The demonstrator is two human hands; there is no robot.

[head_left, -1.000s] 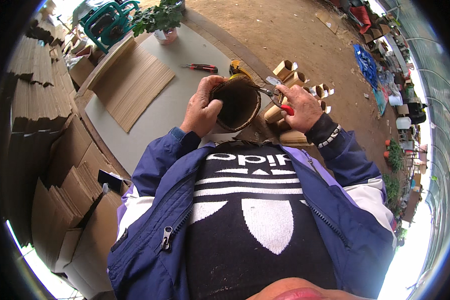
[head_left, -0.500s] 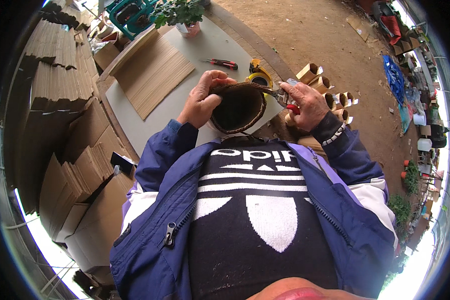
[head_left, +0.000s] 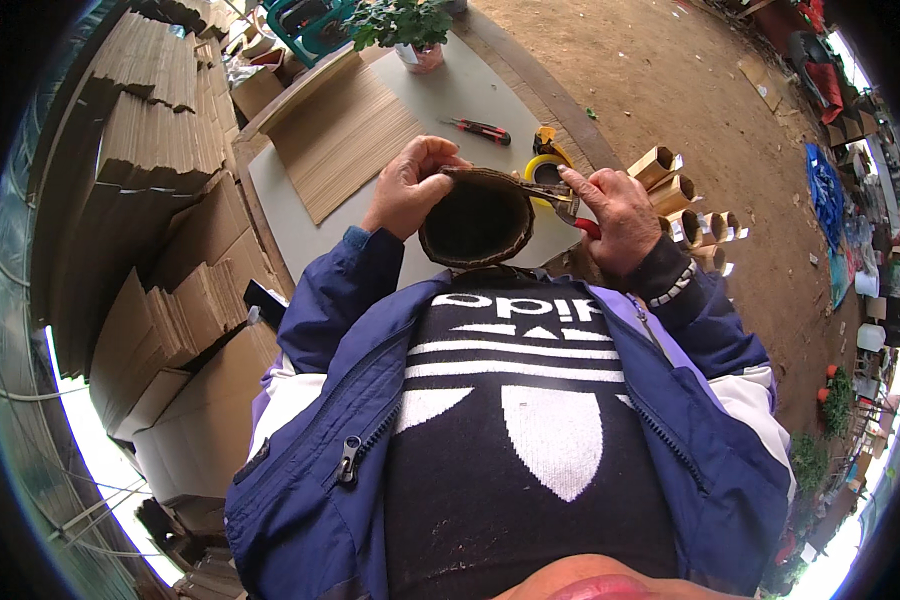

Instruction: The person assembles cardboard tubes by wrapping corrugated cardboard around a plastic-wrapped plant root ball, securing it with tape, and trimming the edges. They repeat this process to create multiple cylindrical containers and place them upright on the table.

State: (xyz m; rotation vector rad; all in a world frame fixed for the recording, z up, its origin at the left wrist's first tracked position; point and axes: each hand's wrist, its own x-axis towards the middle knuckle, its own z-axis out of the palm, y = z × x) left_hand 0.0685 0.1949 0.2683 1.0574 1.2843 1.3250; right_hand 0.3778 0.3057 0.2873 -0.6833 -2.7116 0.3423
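A rolled cardboard tube (head_left: 472, 258) stands just in front of my chest, its round opening facing up and dark inside. My left hand (head_left: 412, 187) pinches its rim at the far left, thumb by the inner side and fingers outside. Closed around a pair of red-handled pliers (head_left: 567, 208), my right hand (head_left: 620, 213) is to the right of the tube. The metal jaws reach the far right of the rim; whether they bite into the cardboard I cannot tell.
On the grey table (head_left: 467, 85) lie a corrugated cardboard stack (head_left: 342, 140), a red-black utility knife (head_left: 482, 131) and a yellow tape dispenser (head_left: 547, 160). A potted plant (head_left: 420, 58) stands beyond. Several cardboard tubes (head_left: 673, 190) stand at right; flattened cardboard (head_left: 160, 135) is piled at left.
My view has shifted, so the table and surroundings appear farther right. Both hands keep their hold on the tube and the pliers, with the pliers' jaws still at the rim.
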